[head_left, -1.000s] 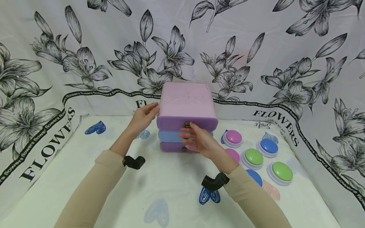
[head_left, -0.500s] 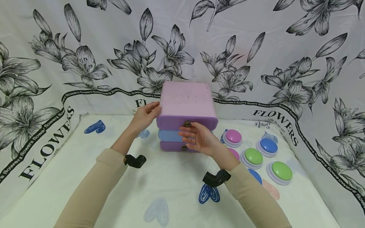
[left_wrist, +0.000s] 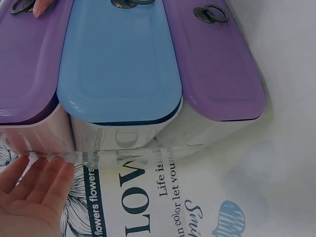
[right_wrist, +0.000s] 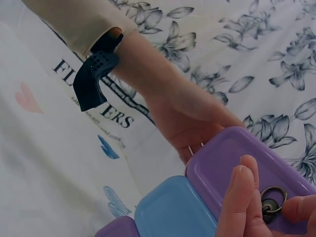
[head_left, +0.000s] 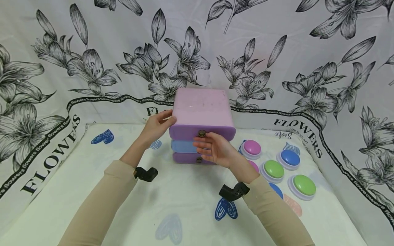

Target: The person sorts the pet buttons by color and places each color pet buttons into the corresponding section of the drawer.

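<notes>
Here, the brass ring [head_left: 201,134] lies between the right fingers [right_wrist: 240,195] and thumb [right_wrist: 299,208].

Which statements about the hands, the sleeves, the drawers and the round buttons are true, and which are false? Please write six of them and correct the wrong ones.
1. The left hand is at the left side of the pink box. True.
2. The middle drawer has a purple front. False: its front is blue.
3. The right hand is at the ring handle of the top drawer. True.
4. The round buttons stand left of the pink box. False: they stand to its right.
5. Two green buttons show in the head view. True.
6. Both sleeves are black. False: they are beige.
</notes>
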`<state>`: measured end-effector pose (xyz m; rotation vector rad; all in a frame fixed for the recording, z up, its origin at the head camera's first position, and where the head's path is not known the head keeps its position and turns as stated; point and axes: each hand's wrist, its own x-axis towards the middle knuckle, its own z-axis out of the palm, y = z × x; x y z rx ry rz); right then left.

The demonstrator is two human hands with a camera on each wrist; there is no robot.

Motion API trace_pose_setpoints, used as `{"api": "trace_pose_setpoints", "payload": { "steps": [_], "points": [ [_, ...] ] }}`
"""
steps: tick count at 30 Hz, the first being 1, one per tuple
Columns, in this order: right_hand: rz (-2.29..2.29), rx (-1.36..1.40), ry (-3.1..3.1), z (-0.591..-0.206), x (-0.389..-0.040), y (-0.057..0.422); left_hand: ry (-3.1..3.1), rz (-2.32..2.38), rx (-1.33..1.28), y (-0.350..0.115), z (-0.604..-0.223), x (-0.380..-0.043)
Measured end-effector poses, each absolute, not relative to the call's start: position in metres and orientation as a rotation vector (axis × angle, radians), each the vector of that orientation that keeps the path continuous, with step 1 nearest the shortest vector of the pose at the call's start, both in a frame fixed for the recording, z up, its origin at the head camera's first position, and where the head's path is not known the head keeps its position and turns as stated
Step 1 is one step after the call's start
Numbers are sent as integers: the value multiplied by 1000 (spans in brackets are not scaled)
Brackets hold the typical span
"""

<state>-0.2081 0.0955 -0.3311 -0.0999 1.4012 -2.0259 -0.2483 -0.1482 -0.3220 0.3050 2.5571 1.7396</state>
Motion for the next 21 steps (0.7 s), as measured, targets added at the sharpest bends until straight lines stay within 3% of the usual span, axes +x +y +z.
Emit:
{"api": "trace_pose_setpoints", "payload": {
  "steps": [8, 21],
  "points": [
    [-2041, -81, 1412, -331, -207, 93, 2555, 1730, 309, -141, -299, -228],
    [-2035, -71, 1404, -330, -206, 90, 2556, 1736, 310, -140, -296, -224]
  ]
}}
